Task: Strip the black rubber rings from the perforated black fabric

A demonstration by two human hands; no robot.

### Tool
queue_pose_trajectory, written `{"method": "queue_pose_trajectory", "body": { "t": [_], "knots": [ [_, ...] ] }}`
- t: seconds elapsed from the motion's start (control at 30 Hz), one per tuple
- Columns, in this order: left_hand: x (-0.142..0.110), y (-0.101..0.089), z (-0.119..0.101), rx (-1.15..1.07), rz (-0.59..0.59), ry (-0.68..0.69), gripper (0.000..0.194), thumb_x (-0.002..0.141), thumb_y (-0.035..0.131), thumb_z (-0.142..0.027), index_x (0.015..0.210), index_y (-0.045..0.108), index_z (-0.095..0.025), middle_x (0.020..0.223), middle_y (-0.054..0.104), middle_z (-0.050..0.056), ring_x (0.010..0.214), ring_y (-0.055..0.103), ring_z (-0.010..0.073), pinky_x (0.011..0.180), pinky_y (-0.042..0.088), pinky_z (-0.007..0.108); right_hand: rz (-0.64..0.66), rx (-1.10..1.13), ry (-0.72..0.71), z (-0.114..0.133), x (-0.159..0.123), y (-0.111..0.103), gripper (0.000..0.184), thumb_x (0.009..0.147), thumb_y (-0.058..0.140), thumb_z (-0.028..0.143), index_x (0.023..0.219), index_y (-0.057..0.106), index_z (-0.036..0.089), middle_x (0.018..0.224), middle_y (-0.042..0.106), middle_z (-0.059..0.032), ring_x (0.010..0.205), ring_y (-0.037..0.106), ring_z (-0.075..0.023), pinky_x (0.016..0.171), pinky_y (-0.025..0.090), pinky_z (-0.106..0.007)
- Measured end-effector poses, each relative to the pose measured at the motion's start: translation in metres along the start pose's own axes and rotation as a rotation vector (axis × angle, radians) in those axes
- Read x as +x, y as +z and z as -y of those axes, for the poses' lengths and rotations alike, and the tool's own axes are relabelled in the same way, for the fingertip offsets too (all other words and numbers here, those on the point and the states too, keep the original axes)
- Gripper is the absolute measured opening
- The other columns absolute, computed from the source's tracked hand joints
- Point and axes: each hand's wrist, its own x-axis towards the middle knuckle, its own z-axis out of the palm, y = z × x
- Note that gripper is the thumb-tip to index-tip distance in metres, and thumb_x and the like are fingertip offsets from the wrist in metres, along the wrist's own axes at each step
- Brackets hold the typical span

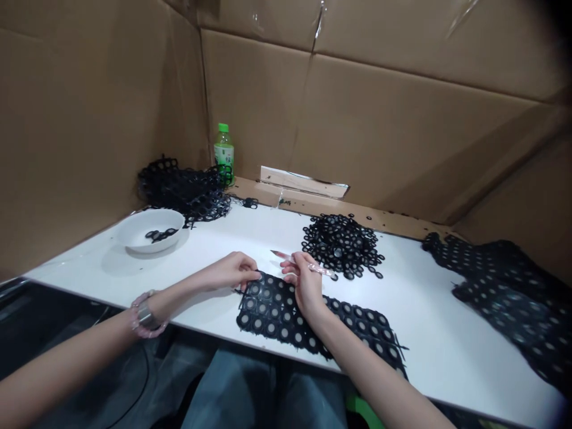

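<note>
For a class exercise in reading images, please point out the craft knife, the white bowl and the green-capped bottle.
craft knife [322, 271]: head view, on its clear handle
white bowl [134, 237]: head view, on its outer wall
green-capped bottle [223, 154]: head view, on its body

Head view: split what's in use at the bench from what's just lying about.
In use: left hand on a black perforated sheet; right hand holding a clear-handled craft knife.
Lying about: pile of loose black rings, white bowl, green-capped drink bottle, cardboard wall.
</note>
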Motion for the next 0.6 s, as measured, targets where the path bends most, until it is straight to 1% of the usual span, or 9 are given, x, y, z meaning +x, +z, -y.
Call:
{"method": "queue_pose_trajectory", "body": {
  "t": [0.03,0.07,0.13,0.2,0.27,0.33,0.47,0.6],
  "knots": [
    [-0.0006,0.0003,-0.0004,-0.005,-0.007,-0.005,0.031,0.075,0.051,-0.042,0.064,0.052,-0.013,0.049,0.049,-0.002,0.045,0.043,0.0091,0.044,0.030,0.019,0.008,0.033,0.008,0.0003,-0.0004,0.0004,0.025,0.070,0.058,0.040,0.068,0.044,0.019,0.056,0.061,0.0000,0.043,0.051,-0.0086,0.038,0.039,-0.018],
    [-0.0011,0.0006,-0.0008,-0.011,-0.013,-0.012,0.031,0.075,0.051,-0.042,0.064,0.051,-0.013,0.049,0.049,-0.002,0.045,0.044,0.0092,0.044,0.031,0.019,0.020,0.019,-0.002,0.0003,-0.0009,0.0006,0.025,0.068,0.061,0.037,0.065,0.044,0.019,0.052,0.059,0.0019,0.040,0.048,-0.0076,0.036,0.037,-0.017],
    [-0.0018,0.0009,-0.0014,-0.029,-0.016,-0.024,0.031,0.075,0.052,-0.042,0.063,0.051,-0.013,0.048,0.048,-0.003,0.045,0.045,0.0094,0.045,0.032,0.019,0.051,-0.074,-0.024,-0.0003,-0.0020,0.0005,0.028,0.066,0.065,0.032,0.059,0.040,0.020,0.043,0.053,0.0057,0.033,0.040,-0.0055,0.032,0.030,-0.016],
    [-0.0021,0.0009,-0.0008,-0.051,-0.013,-0.024,0.030,0.075,0.052,-0.042,0.064,0.051,-0.013,0.048,0.048,-0.003,0.045,0.045,0.0095,0.045,0.033,0.019,0.079,-0.181,-0.028,-0.0008,-0.0032,-0.0002,0.029,0.066,0.063,0.026,0.056,0.037,0.020,0.038,0.049,0.0074,0.031,0.036,-0.0045,0.031,0.025,-0.015],
    [-0.0021,0.0008,0.0008,-0.070,-0.011,-0.014,0.030,0.075,0.052,-0.041,0.065,0.053,-0.013,0.049,0.050,-0.002,0.046,0.046,0.0095,0.046,0.033,0.020,0.094,-0.255,-0.031,-0.0007,-0.0042,-0.0008,0.028,0.067,0.060,0.022,0.053,0.036,0.020,0.037,0.047,0.0075,0.031,0.037,-0.0046,0.032,0.025,-0.015],
    [-0.0021,0.0007,0.0026,-0.086,-0.011,-0.004,0.029,0.075,0.052,-0.040,0.066,0.054,-0.013,0.050,0.050,-0.002,0.047,0.046,0.0096,0.047,0.034,0.020,0.088,-0.279,-0.053,-0.0007,-0.0046,-0.0012,0.027,0.066,0.058,0.019,0.052,0.035,0.020,0.037,0.046,0.0076,0.032,0.038,-0.0051,0.033,0.026,-0.015],
    [-0.0028,0.0005,0.0046,-0.099,-0.018,0.012,0.028,0.076,0.053,-0.039,0.065,0.054,-0.013,0.049,0.049,-0.003,0.047,0.046,0.0095,0.048,0.035,0.020,0.064,-0.225,-0.089,-0.0033,-0.0035,-0.0019,0.026,0.065,0.057,0.018,0.053,0.034,0.021,0.040,0.042,0.0085,0.034,0.041,-0.0066,0.033,0.025,-0.017],
    [-0.0034,0.0000,0.0049,-0.110,-0.021,0.015,0.028,0.075,0.053,-0.039,0.064,0.053,-0.013,0.049,0.050,-0.002,0.047,0.047,0.0096,0.048,0.035,0.020,0.075,-0.214,-0.099,-0.0072,-0.0020,-0.0030,0.026,0.064,0.056,0.017,0.053,0.034,0.021,0.041,0.040,0.0088,0.034,0.041,-0.0066,0.033,0.024,-0.017]
  ]
}}
